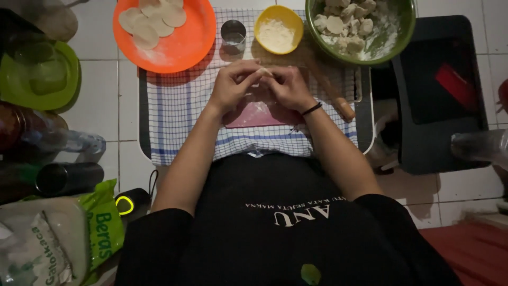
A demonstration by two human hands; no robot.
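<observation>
Pinching a small piece of pale dough (265, 71) between them, the left hand (231, 85) and the right hand (288, 86) meet with fingertips touching. Both hands are curled closed around the dough, which peeks out at the top where the fingers join. A black band (311, 109) sits on the right wrist.

Under the hands lies a pink board (256, 114) dusted with white flour. The board rests on a checked cloth (180, 116) with blue lines.

Just past the hands stands a small metal cup (233, 36), and beside it a yellow bowl (279, 29) with white flour inside. Farther to the left is an orange plate (182, 45) holding flat round dough circles (151, 21). Past the right hand sits a big green bowl (405, 26) full of floury dough lumps (344, 21). A wooden rolling pin (330, 90) lies slanted just beside the right hand.

Far off to the left are a green lid (39, 77), some bottles (58, 140) and a green bag (103, 228). Far off to the right is a black tray (439, 95).
</observation>
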